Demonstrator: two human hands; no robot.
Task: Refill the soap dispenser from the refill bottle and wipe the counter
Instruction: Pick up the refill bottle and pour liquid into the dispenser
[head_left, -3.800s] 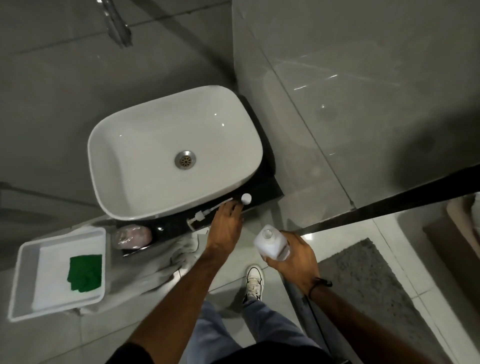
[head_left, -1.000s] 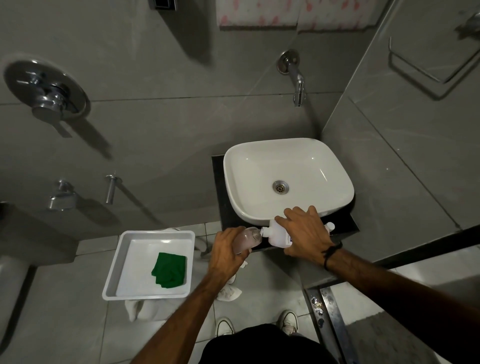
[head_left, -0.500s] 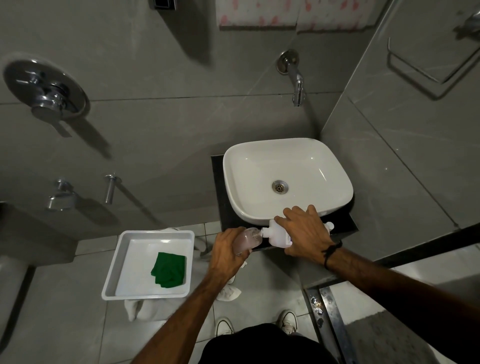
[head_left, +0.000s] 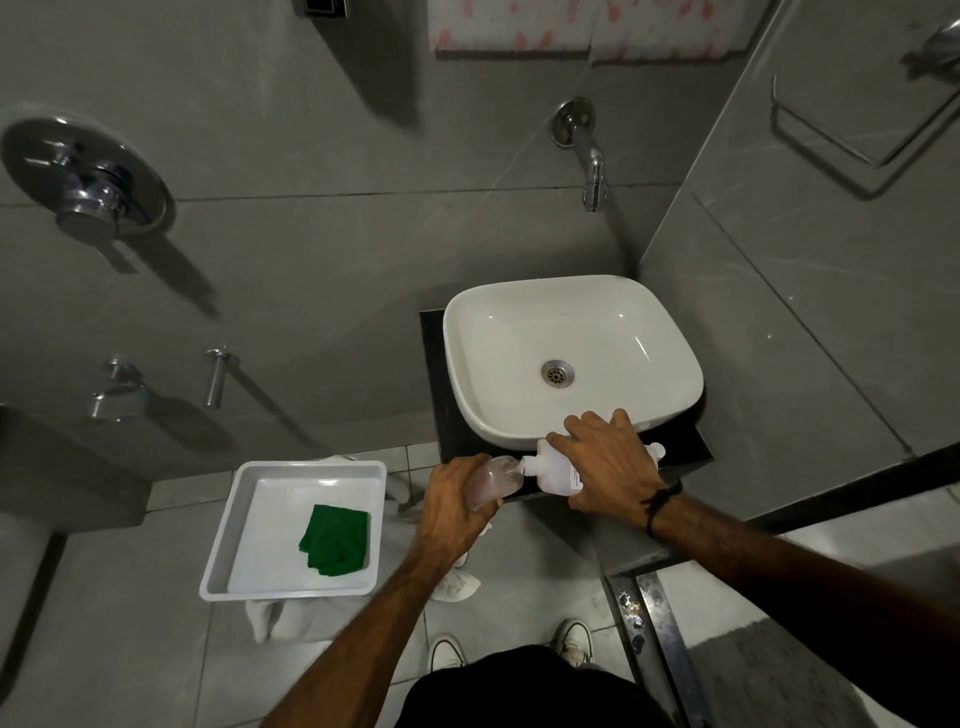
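Pouring continues as half a second ago, little changed; the left hand (head_left: 449, 506) still grips the soap dispenser (head_left: 493, 480), the right hand (head_left: 608, 462) clasps the tipped refill bottle (head_left: 550, 470), spout to mouth on the counter (head_left: 685, 447); wiping remains, green cloth (head_left: 335, 540) in the tray (head_left: 228, 519); beyond, the basin (head_left: 623, 332).

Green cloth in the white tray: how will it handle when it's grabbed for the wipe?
The green cloth lies crumpled in soft folds, so it will probably be floppy and drape from the hand. It looks thin and small within the white tray, so likely light. Nothing rests on it and it lies loose, so a pinch should lift it freely, though it may unfold.
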